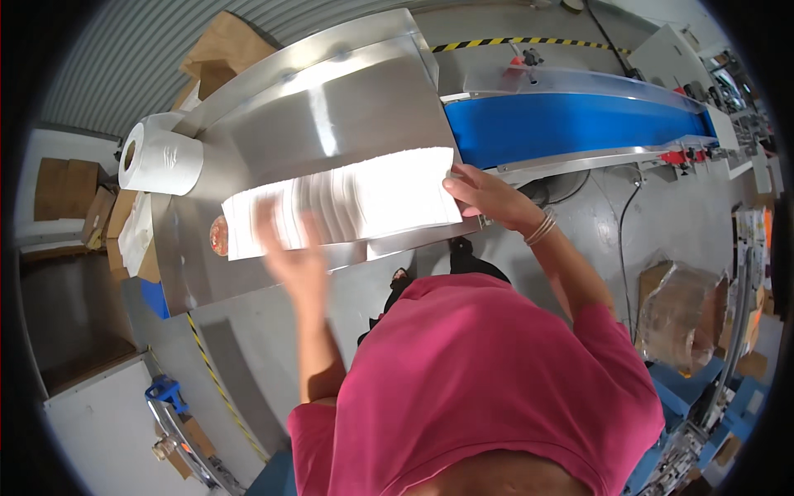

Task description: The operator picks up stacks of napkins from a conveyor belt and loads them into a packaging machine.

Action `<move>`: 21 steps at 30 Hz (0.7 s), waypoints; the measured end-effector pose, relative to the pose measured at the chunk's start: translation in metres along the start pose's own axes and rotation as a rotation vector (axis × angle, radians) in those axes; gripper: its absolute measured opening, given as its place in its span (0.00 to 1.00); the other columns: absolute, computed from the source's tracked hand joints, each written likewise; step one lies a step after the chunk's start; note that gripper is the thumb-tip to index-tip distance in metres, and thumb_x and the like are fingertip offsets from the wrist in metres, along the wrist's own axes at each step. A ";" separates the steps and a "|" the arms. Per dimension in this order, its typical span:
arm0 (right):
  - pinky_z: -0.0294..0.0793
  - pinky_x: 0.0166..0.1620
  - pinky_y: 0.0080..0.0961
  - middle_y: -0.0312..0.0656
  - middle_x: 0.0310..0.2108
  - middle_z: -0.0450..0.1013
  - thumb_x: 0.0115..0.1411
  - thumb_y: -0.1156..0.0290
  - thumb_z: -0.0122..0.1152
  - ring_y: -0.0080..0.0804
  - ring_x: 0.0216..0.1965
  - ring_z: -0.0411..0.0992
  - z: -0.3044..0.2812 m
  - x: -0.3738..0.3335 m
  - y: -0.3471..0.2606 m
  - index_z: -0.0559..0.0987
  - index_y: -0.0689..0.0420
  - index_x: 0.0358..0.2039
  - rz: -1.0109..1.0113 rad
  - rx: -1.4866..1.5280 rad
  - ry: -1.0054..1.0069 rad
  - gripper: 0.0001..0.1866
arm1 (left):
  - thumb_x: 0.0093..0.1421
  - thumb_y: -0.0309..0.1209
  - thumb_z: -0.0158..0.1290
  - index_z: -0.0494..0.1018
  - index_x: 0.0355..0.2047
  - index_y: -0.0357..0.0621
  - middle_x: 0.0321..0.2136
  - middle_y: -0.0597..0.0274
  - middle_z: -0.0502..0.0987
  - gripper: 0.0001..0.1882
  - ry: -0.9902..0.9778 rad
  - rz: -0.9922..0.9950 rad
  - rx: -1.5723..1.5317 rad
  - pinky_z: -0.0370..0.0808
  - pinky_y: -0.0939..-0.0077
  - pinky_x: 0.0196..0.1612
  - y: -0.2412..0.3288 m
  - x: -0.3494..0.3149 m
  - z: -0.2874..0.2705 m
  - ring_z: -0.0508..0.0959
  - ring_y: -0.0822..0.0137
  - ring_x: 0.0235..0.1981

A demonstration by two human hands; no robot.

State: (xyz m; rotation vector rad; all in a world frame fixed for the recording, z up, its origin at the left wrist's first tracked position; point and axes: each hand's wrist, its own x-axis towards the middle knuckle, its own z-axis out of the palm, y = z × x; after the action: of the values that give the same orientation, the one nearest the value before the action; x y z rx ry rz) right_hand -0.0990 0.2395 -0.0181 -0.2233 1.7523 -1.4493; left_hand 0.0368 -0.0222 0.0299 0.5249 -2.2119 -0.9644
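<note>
A long row of white folded paper sheets (397,194) lies across the near part of a steel table (364,103), fanned into ridges toward its middle. My right hand (488,197) grips the right end of this stack, thumb and fingers at its edge. Over the left part of the sheets is my left hand (294,252), smeared by motion. Whether it touches or holds any paper cannot be made out. A round reddish patterned object (218,236) shows at the stack's left end.
A blue conveyor belt (571,124) runs right from the table, between metal and clear side rails. On the table's left stands a large white roll (161,157). Brown paper (223,54) is behind it. A box with clear plastic (682,318) sits on the floor at right.
</note>
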 end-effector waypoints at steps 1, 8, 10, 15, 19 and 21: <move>0.67 0.51 0.32 0.45 0.49 0.66 0.57 0.40 0.52 0.36 0.51 0.66 -0.003 0.000 -0.003 0.59 0.63 0.59 -0.005 0.005 -0.023 0.42 | 0.58 0.31 0.55 0.64 0.55 0.36 0.55 0.48 0.65 0.25 -0.096 0.106 -0.074 0.60 0.65 0.59 0.020 -0.022 0.025 0.64 0.57 0.58; 0.73 0.46 0.29 0.41 0.48 0.69 0.67 0.55 0.46 0.30 0.47 0.71 -0.025 0.018 0.005 0.63 0.57 0.57 0.021 0.312 -0.233 0.24 | 0.52 0.31 0.56 0.61 0.54 0.30 0.58 0.38 0.57 0.30 -0.303 0.238 0.387 0.51 0.46 0.58 0.084 -0.057 0.128 0.56 0.39 0.59; 0.73 0.41 0.25 0.40 0.42 0.73 0.62 0.64 0.55 0.28 0.41 0.74 -0.031 0.031 0.017 0.66 0.57 0.56 -0.147 0.068 -0.141 0.23 | 0.53 0.26 0.53 0.64 0.52 0.31 0.57 0.40 0.59 0.25 -0.287 0.222 0.386 0.52 0.45 0.58 0.082 -0.062 0.135 0.57 0.40 0.59; 0.73 0.40 0.22 0.39 0.38 0.74 0.55 0.69 0.63 0.24 0.34 0.73 -0.048 0.043 0.009 0.69 0.55 0.53 -0.395 -0.242 0.043 0.25 | 0.54 0.21 0.51 0.70 0.48 0.35 0.56 0.43 0.62 0.19 -0.211 0.209 0.396 0.55 0.49 0.59 0.080 -0.066 0.146 0.59 0.41 0.58; 0.74 0.40 0.22 0.39 0.41 0.72 0.52 0.72 0.65 0.24 0.33 0.72 -0.061 0.047 -0.002 0.71 0.55 0.50 -0.503 -0.276 -0.062 0.24 | 0.54 0.20 0.52 0.74 0.45 0.40 0.57 0.45 0.63 0.17 -0.180 0.206 0.398 0.58 0.54 0.59 0.076 -0.069 0.145 0.59 0.43 0.59; 0.74 0.39 0.22 0.38 0.41 0.71 0.51 0.73 0.65 0.24 0.33 0.72 -0.068 0.051 -0.005 0.71 0.55 0.49 -0.544 -0.284 -0.101 0.23 | 0.52 0.19 0.52 0.75 0.44 0.41 0.56 0.46 0.64 0.17 -0.183 0.204 0.379 0.56 0.51 0.59 0.080 -0.068 0.144 0.59 0.42 0.59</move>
State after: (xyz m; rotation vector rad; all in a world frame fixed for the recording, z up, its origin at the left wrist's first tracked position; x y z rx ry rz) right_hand -0.1795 0.2570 -0.0392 -0.9682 1.8936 -1.5109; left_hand -0.0252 0.1399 -0.0107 0.3780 -2.5734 -0.5045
